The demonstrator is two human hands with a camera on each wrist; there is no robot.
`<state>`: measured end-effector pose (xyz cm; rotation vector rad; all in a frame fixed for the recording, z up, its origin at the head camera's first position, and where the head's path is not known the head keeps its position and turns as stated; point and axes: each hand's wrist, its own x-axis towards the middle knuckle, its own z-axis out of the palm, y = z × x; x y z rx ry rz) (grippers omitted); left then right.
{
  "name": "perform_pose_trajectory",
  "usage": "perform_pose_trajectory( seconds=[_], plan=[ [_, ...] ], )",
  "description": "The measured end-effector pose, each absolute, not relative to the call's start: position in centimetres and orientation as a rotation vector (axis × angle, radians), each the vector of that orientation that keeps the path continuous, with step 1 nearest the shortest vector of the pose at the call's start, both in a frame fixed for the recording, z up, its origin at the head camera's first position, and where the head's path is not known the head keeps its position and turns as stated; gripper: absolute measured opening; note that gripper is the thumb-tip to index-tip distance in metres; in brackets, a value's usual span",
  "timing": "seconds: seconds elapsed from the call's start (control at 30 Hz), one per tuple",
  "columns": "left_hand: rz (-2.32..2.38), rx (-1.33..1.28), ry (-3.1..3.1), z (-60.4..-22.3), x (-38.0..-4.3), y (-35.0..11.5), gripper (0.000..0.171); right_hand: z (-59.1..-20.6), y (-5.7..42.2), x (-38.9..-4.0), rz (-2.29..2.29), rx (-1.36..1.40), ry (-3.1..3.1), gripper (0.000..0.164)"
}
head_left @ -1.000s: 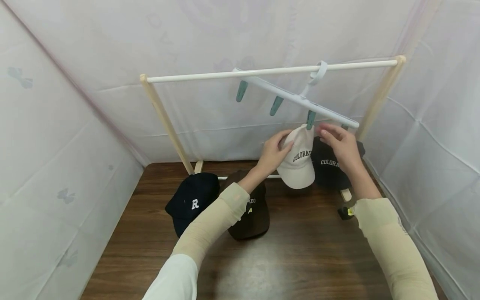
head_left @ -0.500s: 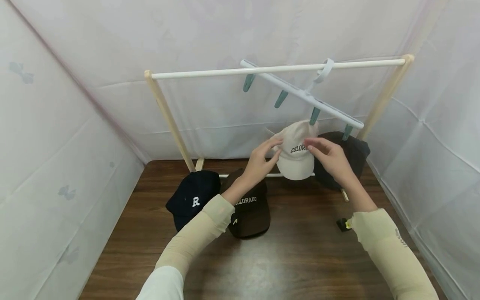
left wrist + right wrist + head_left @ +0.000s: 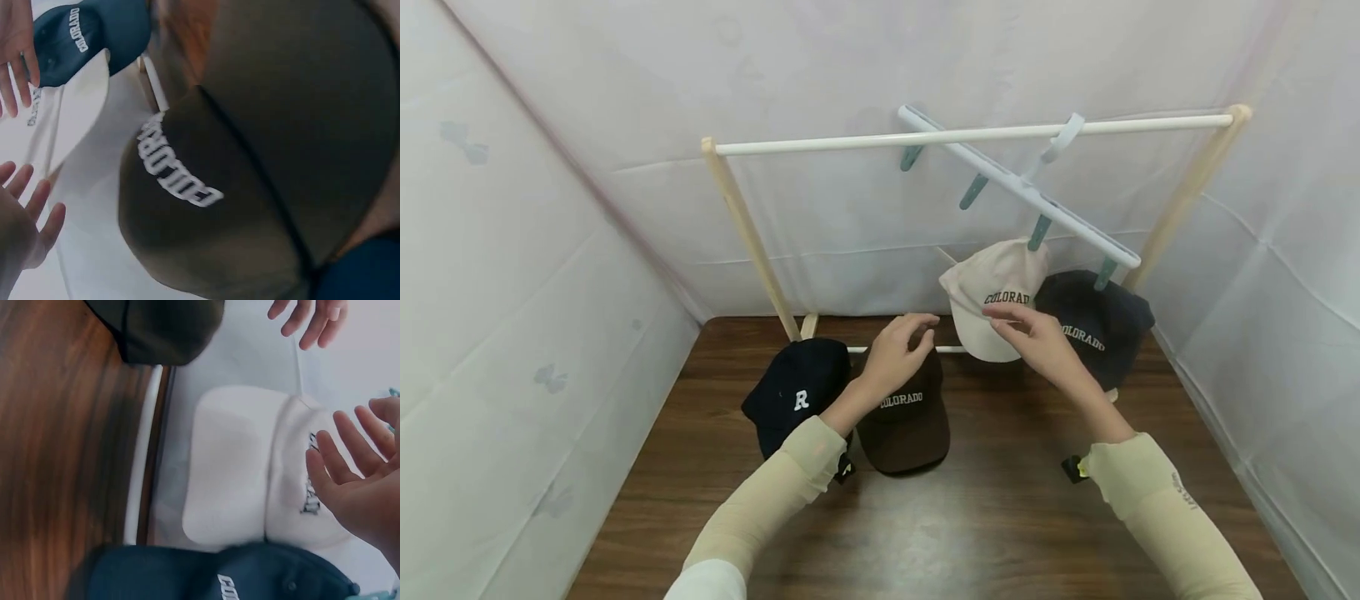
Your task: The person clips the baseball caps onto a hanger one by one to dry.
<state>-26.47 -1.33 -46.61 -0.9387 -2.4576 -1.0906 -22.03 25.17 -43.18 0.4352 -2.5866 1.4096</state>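
Note:
A cream baseball cap lettered COLORADO hangs from a green clip on a white hanger. Beside it, a dark navy COLORADO cap hangs from the end clip. My right hand is in front of the cream cap, fingers relaxed and holding nothing. Lower and to the left, my left hand overlaps the brown COLORADO cap in the head view, its fingers loosely bent around nothing. Next to the brown cap lies a navy cap with a white R.
The hanger hooks over the white rail of a wooden-ended rack and slants toward me. Two more clips on it hold nothing. White fabric walls enclose the brown wood table at the back and sides.
My left hand has let go of the cream cap and drawn back down and left. The right hand has moved from near the clip down and left. Both hanging caps now hang from their clips alone.

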Motion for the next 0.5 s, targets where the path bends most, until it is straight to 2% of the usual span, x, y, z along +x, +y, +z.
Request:
perform_pose_trajectory(
  seconds=[0.17, 0.5],
  plan=[
    [-1.051, -0.828, -2.501, -47.8, -25.6, -2.8, 0.03, -44.3, 23.5, -21.6, 1.277, 0.508, -2.661, 0.035],
    [-0.721, -0.871, -2.525, -48.3, -25.0, -4.6, 0.033, -46.2, 21.0, -21.2, 1.155, 0.64, -2.686, 0.044]
  ],
)
